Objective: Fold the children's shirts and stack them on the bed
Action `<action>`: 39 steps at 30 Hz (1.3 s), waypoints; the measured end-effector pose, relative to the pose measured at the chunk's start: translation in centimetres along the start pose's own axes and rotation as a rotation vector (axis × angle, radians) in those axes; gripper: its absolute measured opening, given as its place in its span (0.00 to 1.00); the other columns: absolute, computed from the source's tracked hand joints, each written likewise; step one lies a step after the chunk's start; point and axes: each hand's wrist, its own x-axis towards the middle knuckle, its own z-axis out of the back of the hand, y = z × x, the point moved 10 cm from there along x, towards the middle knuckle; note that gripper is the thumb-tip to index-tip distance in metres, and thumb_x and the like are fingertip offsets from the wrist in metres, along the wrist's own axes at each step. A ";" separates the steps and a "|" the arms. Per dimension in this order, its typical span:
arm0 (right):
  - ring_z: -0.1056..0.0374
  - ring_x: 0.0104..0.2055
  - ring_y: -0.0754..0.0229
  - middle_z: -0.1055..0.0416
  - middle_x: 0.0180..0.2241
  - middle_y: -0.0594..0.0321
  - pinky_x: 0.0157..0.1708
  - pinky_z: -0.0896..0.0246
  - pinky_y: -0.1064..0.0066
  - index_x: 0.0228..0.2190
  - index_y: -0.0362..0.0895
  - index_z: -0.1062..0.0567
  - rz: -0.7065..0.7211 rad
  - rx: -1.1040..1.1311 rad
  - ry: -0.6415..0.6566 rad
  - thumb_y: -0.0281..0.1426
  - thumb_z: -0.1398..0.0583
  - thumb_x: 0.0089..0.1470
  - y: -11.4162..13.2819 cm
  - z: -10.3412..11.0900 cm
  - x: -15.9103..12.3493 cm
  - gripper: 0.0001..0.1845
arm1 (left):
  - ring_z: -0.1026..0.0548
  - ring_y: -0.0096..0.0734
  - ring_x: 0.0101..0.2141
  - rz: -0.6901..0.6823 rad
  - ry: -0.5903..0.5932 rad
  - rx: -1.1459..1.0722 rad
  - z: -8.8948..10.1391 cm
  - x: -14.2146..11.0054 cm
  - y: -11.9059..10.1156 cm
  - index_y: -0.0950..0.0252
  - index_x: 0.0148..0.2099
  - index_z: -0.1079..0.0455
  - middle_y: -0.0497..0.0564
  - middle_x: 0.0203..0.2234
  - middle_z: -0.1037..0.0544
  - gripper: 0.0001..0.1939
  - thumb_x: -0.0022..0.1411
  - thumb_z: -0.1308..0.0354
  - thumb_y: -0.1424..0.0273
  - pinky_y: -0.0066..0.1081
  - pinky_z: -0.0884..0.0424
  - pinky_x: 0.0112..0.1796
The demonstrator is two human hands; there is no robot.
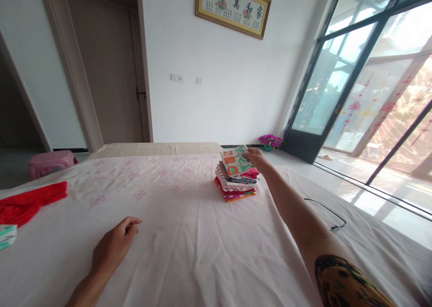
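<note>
Folded orange-and-green-printed white cloth (235,160), pinched by right fingers (250,153) atop 1 o'clock's multicoloured fabric pile (235,187): apparently stacking, probably needing release. Left fingers (131,220) half-open, empty.

Yellow sleeve (347,282) with black pattern

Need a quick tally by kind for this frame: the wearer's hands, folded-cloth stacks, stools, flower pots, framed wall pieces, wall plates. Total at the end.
Hands: 2 (left hand, right hand)
Folded-cloth stack: 1
Pink stool: 1
Potted purple flowers: 1
Framed wall piece: 1
Wall plates: 3
Total: 9
</note>
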 end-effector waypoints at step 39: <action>0.45 0.64 0.46 0.40 0.63 0.57 0.60 0.51 0.49 0.61 0.50 0.36 0.434 -1.229 0.052 0.42 0.54 0.65 2.9 -5.2 -0.4 0.27 | 0.23 0.35 0.34 -0.023 -0.011 0.029 -0.3 0.3 -0.1 0.52 0.43 0.26 0.45 0.38 0.19 0.15 0.61 0.52 0.61 0.28 0.35 0.31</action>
